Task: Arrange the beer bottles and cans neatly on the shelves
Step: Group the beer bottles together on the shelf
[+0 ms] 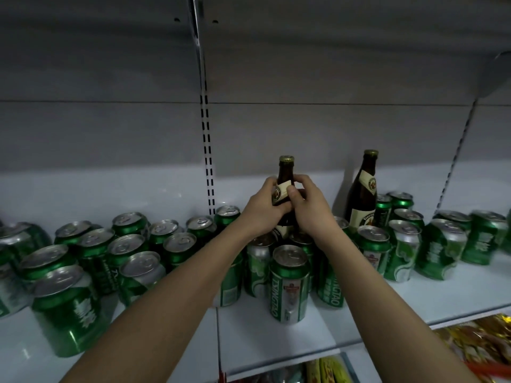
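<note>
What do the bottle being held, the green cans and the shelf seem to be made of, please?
Held bottle: dark brown glass by its gloss, with a gold metal cap and paper label. Cans: likely aluminium, with bare silvery tops and glossy green printed sides. Shelf: smooth white, probably painted metal.

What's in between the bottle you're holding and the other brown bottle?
In the head view, only bare white back wall separates the held bottle from the standing bottle; green cans crowd lower down.

Dim white store shelving ahead of me.

Beyond my fingers point(300, 181) rises a pale back panel point(110, 139) with a slotted upright point(208, 150); the shelf point(276, 335) lies below them, another shelf's underside point(331, 37) overhead.
</note>
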Demonstrator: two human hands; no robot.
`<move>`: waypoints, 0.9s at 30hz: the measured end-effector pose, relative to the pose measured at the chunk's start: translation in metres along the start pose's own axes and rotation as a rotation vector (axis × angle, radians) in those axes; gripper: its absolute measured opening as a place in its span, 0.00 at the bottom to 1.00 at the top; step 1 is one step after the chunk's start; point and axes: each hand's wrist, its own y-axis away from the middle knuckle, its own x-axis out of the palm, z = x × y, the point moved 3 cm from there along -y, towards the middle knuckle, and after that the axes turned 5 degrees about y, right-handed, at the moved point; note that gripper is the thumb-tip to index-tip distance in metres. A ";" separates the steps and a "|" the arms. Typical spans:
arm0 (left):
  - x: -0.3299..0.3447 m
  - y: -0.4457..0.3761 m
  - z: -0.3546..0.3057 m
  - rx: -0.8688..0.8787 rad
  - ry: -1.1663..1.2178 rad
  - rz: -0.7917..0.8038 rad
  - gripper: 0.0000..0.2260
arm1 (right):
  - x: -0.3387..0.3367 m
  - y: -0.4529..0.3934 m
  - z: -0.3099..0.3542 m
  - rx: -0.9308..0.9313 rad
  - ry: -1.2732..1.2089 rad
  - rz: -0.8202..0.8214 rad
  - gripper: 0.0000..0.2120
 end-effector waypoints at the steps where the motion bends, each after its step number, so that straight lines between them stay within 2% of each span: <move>1: 0.000 0.000 -0.003 -0.009 0.011 -0.013 0.17 | -0.001 0.001 0.003 0.008 -0.005 0.013 0.14; 5: -0.008 0.002 -0.014 -0.100 0.145 -0.161 0.17 | -0.007 0.011 0.013 0.005 -0.023 0.037 0.19; 9: -0.036 0.001 -0.035 -0.078 0.297 -0.309 0.20 | -0.025 0.018 0.022 -0.045 -0.013 -0.057 0.18; 13: -0.071 0.003 -0.060 -0.068 0.413 -0.449 0.22 | -0.030 0.019 0.038 -0.122 0.060 -0.047 0.21; 19: -0.097 0.016 -0.081 -0.096 0.583 -0.431 0.20 | -0.008 0.024 0.070 -0.212 0.283 0.011 0.40; 25: -0.111 0.034 -0.091 -0.102 0.516 -0.404 0.21 | 0.021 0.034 0.079 -0.245 0.212 0.018 0.36; 27: -0.115 0.041 -0.091 -0.117 0.498 -0.392 0.17 | 0.028 0.039 0.080 -0.257 0.198 -0.001 0.32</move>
